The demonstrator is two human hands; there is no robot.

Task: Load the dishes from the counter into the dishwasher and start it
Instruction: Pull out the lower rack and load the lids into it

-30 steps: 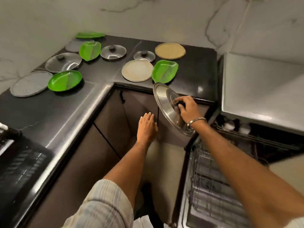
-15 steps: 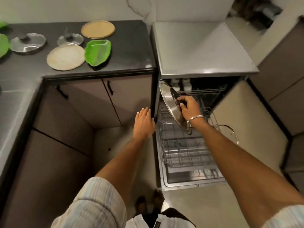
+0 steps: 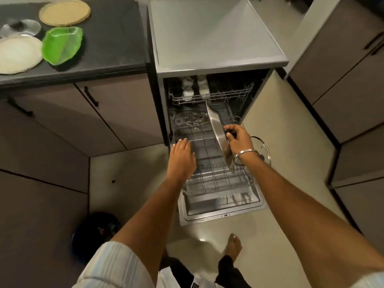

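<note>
The right hand point(image 3: 239, 140) holds the steel lid point(image 3: 218, 134) by its black knob, on edge over the lower rack point(image 3: 209, 175); stiff, light and slick, it seems safest gripped there, while the left hand point(image 3: 181, 156) hovers relaxed at nine o'clock.

The pulled-out wire lower rack point(image 3: 216, 175) lies open from above. The wire upper rack point(image 3: 209, 95) overhangs its far end, and a glass lid point(image 3: 264, 150) stands along its right side.
</note>
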